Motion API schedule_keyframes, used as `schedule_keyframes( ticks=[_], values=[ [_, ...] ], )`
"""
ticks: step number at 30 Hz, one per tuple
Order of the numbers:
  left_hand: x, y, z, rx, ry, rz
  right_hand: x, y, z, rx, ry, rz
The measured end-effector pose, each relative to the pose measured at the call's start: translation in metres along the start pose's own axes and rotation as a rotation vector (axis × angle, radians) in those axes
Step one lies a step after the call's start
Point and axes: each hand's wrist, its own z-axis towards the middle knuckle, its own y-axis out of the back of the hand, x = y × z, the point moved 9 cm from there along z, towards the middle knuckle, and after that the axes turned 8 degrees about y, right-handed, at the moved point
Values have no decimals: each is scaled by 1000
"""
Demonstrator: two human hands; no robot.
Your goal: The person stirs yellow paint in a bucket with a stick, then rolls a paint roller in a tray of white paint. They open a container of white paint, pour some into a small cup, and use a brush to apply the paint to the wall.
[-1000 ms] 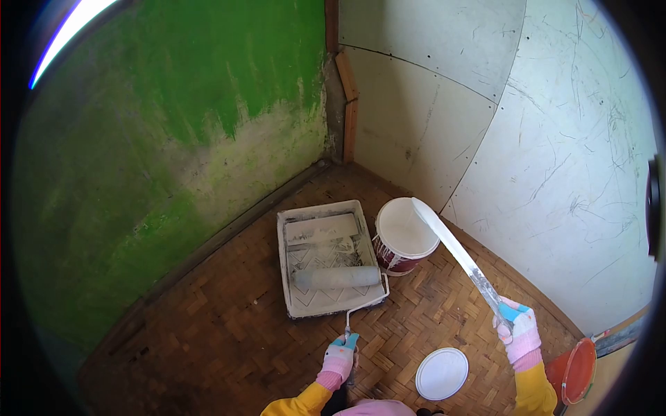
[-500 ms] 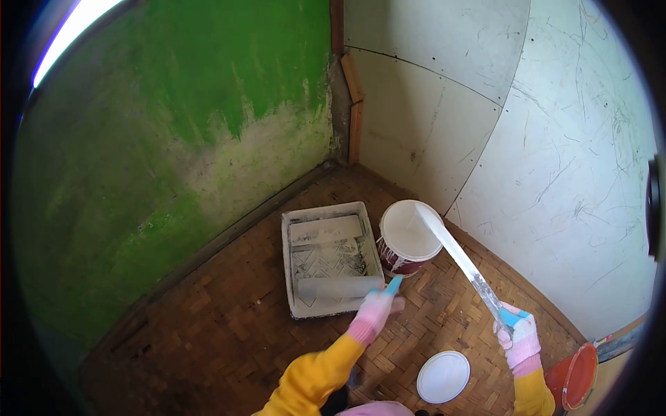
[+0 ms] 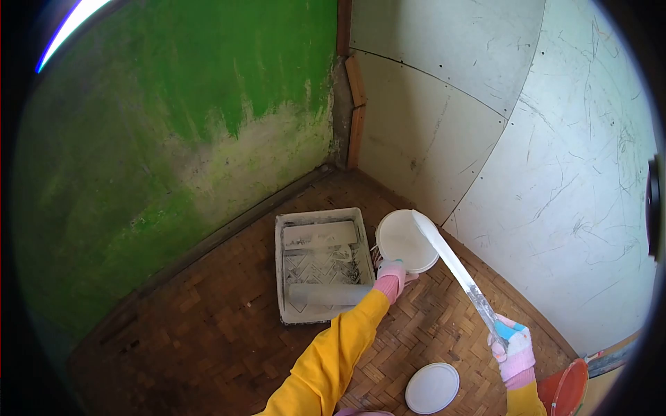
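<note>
My right hand point(image 3: 513, 350), in a pink-and-white glove with blue on it, is closed around the lower end of a long stir stick point(image 3: 458, 269). White paint coats the stick's upper part, whose tip lies over the far side of the paint bucket point(image 3: 424, 270). Inside the bucket is white paint. Against the bucket's near left side, my gloved left hand point(image 3: 392, 279) grips it near the rim; some fingers are hidden. Just left of that hand, a paint roller point(image 3: 322, 294) lies in a paint-smeared tray point(image 3: 280, 277).
A white round lid point(image 3: 432, 388) lies on the woven floor point(image 3: 215, 340) nearby. At the lower right stands a red bucket point(image 3: 571, 388). A green wall point(image 3: 229, 69) and a pale panelled wall point(image 3: 555, 173) meet behind the tray and bucket.
My left hand has moved from beside the roller to the right and forward, onto the paint bucket. The right hand still holds the stick over the bucket. The view has shifted slightly.
</note>
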Motion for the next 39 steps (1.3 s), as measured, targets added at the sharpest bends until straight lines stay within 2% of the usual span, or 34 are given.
schedule_keyframes(
  ticks=[3, 4, 6, 7, 9, 10, 14, 18, 19, 22, 25, 26, 27, 29, 31, 33, 34, 36, 39],
  values=[
    [30, -8, -1, 103, 217, -820, 5, -5, 4, 25, 7, 0],
    [43, -10, 14, 100, 217, -821, 7, -7, 4, 24, 6, -17],
    [36, 7, 33, 107, 62, -708, 11, -10, 5, 28, -2, -34],
    [48, 2, 22, 102, 66, -708, 12, -12, 6, 22, 0, -20],
    [-57, 64, -39, -9, -147, 488, 17, -17, 6, 19, 0, -11],
    [-56, 64, -35, -14, -146, 485, 21, -20, 6, 23, 3, -16],
    [-13, 70, -24, -37, 258, -385, 37, -37, 6, 77, 10, -59],
    [26, 48, -24, -49, 638, -1268, 50, -66, 9, 133, -14, -96],
    [30, 48, -22, -55, 641, -1277, 51, -79, 12, 180, -34, -95],
    [24, 70, -8, -46, 317, -528, 54, -119, 23, 272, -62, -131],
    [7, 57, -9, -9, -4, 226, 49, -154, 44, 346, -84, -202],
    [-8, 50, -13, -31, -131, 361, 51, -170, 50, 385, -67, -280],
    [-12, 42, -16, -32, -129, 360, 50, -183, 55, 424, -49, -358],
    [-4, 28, -37, 151, 321, -998, 42, -204, 73, 482, 16, -480],
    [3, 11, -36, 168, 366, -950, 42, -226, 82, 536, 80, -605],
    [47, -43, 5, 71, 145, -1057, 59, -261, 77, 596, 527, -1325],
    [68, -69, 20, 0, 46, -931, 52, -268, 78, 596, 524, -1325],
    [58, -61, 1, -4, 31, -872, 50, -285, 76, 547, 735, -1444],
    [20, -49, -8, -29, -13, -694, 31, -292, 78, 562, 688, -1595]
  ],
)
